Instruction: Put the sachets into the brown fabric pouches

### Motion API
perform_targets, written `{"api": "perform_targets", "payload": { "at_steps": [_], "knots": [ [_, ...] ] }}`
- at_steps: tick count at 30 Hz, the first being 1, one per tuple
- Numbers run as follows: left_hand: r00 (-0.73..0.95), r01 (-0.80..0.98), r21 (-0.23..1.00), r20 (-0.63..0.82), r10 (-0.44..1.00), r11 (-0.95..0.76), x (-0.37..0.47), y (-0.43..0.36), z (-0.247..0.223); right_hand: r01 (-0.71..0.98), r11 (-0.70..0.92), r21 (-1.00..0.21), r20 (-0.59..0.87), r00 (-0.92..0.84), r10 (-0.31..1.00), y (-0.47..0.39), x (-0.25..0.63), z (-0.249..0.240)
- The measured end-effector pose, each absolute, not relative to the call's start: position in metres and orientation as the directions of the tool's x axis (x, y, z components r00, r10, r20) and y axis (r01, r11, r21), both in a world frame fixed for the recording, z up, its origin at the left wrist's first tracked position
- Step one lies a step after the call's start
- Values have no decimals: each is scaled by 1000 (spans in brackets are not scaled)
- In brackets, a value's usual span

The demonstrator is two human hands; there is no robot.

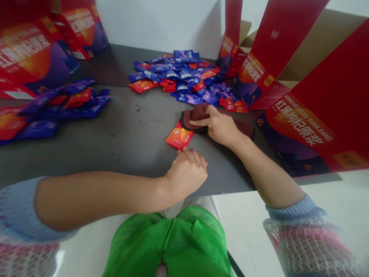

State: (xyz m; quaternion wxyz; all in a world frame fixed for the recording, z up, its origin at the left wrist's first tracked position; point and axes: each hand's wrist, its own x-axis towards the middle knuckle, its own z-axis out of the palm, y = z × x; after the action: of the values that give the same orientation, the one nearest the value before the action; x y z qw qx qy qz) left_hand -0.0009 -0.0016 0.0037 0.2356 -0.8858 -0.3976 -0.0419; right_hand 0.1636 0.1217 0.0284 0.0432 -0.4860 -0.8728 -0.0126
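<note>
From my remote seat, the largest thing is a pale wall (161, 23) behind the work, with a light tiled floor (245, 231) below. Between them runs the dark grey tabletop (129, 130), matte, with black scuffs left of centre. Red boxes (305, 123) line both sides, printed with orange and deep blue; those on the right stand with flaps raised. A pile (181, 73) of blue and red sachets spreads near the wall, and a smaller heap (54, 107) lies at left, by the boxes there.

On my right, the right hand (223, 127) has its fingers closed on a brown cloth (201, 112) with dark edging (one finger stretched out along it). The left hand (187, 167) is curled tight, its fingers pinching the near edge of the packet (179, 137).

That packet lies on the tabletop in front of the pile, its far right part under the cloth. It is flat, glossy and red with a yellow-orange patch and small pale lettering (too soft for me to read).
</note>
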Motion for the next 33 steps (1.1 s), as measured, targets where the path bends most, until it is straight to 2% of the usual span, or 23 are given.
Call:
{"api": "perform_targets", "payload": {
  "at_steps": [3,5,9,13,15,26,30,33],
  "knots": [
    [687,716,-390,251,682,-578,-1,-2,4,872,489,28,98,-489,867,124,175,34],
    [685,717,-396,246,686,-574,-2,-1,4,852,520,61,136,-523,842,119,177,40],
    [678,730,-353,271,683,-585,-1,-1,4,723,686,80,179,-688,704,99,160,46],
    [667,745,-315,325,671,-588,-1,-2,2,525,851,30,88,-849,521,87,143,38],
    [656,754,-321,328,680,-573,-1,-3,2,499,866,23,64,-865,497,89,141,35],
    [667,722,-413,204,716,-555,1,-4,6,705,709,11,107,-706,700,105,150,35],
    [668,718,-424,195,718,-552,1,-3,5,818,573,52,99,-575,812,116,163,34],
    [666,724,-414,215,714,-551,2,-4,4,830,552,80,124,-558,820,122,174,34]
  ]
}}
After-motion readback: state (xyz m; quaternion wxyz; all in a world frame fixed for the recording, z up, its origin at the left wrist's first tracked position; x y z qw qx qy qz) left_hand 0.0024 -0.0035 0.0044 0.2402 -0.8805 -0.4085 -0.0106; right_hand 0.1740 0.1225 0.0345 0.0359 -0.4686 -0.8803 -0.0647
